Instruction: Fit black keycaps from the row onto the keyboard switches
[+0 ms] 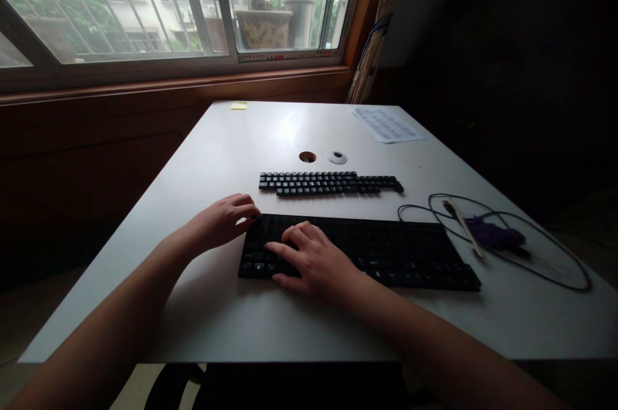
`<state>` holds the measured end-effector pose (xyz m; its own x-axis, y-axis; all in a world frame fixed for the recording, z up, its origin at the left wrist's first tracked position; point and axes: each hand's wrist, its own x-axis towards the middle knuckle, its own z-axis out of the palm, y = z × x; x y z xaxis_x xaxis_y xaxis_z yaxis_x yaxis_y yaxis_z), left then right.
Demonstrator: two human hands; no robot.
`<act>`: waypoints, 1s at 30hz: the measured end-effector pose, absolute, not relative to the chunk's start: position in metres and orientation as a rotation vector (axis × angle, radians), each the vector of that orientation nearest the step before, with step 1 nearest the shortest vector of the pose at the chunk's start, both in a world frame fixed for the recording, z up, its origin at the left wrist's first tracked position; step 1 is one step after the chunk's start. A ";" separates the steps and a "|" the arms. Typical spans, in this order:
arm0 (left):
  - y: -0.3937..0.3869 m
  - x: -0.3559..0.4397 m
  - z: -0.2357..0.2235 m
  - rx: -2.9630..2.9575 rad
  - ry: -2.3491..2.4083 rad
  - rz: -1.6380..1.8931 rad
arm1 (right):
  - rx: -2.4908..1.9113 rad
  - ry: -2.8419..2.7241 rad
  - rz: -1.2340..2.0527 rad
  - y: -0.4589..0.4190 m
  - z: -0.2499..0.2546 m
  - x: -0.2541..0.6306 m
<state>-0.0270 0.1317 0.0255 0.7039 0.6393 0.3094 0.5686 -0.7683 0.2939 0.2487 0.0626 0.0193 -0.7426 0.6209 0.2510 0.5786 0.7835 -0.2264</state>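
A black keyboard (pixel 405 252) lies on the white table, its front edge towards me. At its back left corner my left hand (pixel 232 214) is closed, thumb and fingertips meeting on the corner. My right hand (pixel 311 255) rests over the left part of the keyboard, thumb and index finger stretched out and apart, the other fingers bent. Nothing shows between its fingers. The keys under that palm are hidden. Behind the keyboard, black keycaps (pixel 313 183) stand in several close rows.
On the right lie a looped black cable (pixel 582 268), a purple cloth-like item (pixel 497 234) and a pale thin stick (pixel 466 230). Farther back are a round table hole (pixel 308 157), its grey cover (pixel 337 158), printed sheets (pixel 389 125) and a yellow sticky note (pixel 239 105).
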 end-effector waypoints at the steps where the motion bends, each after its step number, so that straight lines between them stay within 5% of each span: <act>1: 0.131 -0.027 0.025 2.733 0.980 0.592 | -0.929 -2.662 0.201 0.063 0.019 0.249; 30: 0.147 -0.010 0.019 2.820 1.262 0.686 | -0.909 -2.696 0.175 0.063 0.022 0.248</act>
